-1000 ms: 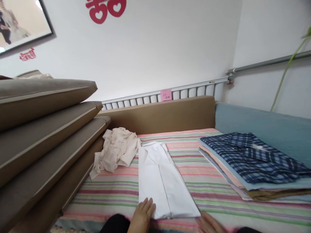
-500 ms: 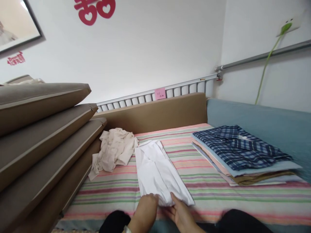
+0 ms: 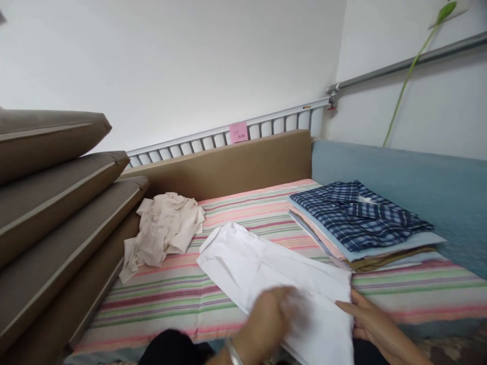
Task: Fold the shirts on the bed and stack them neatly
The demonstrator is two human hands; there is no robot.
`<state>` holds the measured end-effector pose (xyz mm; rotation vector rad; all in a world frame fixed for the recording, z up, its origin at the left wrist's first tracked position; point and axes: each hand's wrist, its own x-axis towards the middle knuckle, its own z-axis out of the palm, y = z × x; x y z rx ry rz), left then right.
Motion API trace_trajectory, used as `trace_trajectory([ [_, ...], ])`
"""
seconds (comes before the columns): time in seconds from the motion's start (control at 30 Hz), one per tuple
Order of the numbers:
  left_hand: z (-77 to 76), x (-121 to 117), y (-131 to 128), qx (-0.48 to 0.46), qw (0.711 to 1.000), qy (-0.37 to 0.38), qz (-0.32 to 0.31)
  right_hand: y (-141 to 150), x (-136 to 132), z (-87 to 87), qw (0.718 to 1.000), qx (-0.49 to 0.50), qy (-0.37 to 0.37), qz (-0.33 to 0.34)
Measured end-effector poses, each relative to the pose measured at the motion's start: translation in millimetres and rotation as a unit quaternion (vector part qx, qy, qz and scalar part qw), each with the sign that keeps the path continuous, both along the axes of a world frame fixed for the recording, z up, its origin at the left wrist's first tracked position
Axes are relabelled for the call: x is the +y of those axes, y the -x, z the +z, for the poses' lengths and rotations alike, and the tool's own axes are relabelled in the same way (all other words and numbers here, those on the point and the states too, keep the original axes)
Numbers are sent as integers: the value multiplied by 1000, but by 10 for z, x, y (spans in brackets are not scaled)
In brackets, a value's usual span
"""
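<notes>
A folded white shirt (image 3: pixel 262 261) slants across the striped bed cover, its near end raised over my lap. My right hand (image 3: pixel 365 314) pinches the shirt's right edge, thumb on top and fingers underneath. Over the near part of the cloth is my left hand (image 3: pixel 272 317), its fingers smeared by motion, with a bracelet on the wrist. To the right lies a stack of folded clothes with a blue plaid shirt (image 3: pixel 353 213) on top. A crumpled cream garment (image 3: pixel 165 228) lies to the left.
Thick brown cushions (image 3: pixel 72 187) are piled high on the left. A brown backrest (image 3: pixel 228 170) stands before the white radiator (image 3: pixel 182 148), which carries a pink note (image 3: pixel 238 132). A blue-grey backrest (image 3: pixel 391 162) borders the right. A green cord (image 3: pixel 409 71) hangs on the wall.
The white shirt's near end has been lifted and swung right, so it now lies slantwise. My right hand has moved right with its edge; my left hand has moved right over the cloth.
</notes>
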<state>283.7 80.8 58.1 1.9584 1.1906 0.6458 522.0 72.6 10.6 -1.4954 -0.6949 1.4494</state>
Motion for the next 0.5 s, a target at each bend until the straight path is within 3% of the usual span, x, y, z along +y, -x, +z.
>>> trace_trajectory([
  [0.07,-77,490,445,51,981,-56,180,9,14,-49,1000,-1,4,-19],
  [0.13,-154,982,961,159,938,-68,301,38,62,-84,1000,14,13,-17],
  [0.17,-191,1196,1207,182,926,-56,326,44,96,-107,999,18,23,-18],
  [0.3,-338,1790,1880,227,904,4,362,-24,271,-327,995,-73,16,-62],
  [0.4,-454,2075,2045,223,907,45,355,-123,370,-534,977,-202,-39,-60],
  [0.5,-554,2262,2082,184,918,97,337,-165,397,-543,955,-288,-60,-45],
])
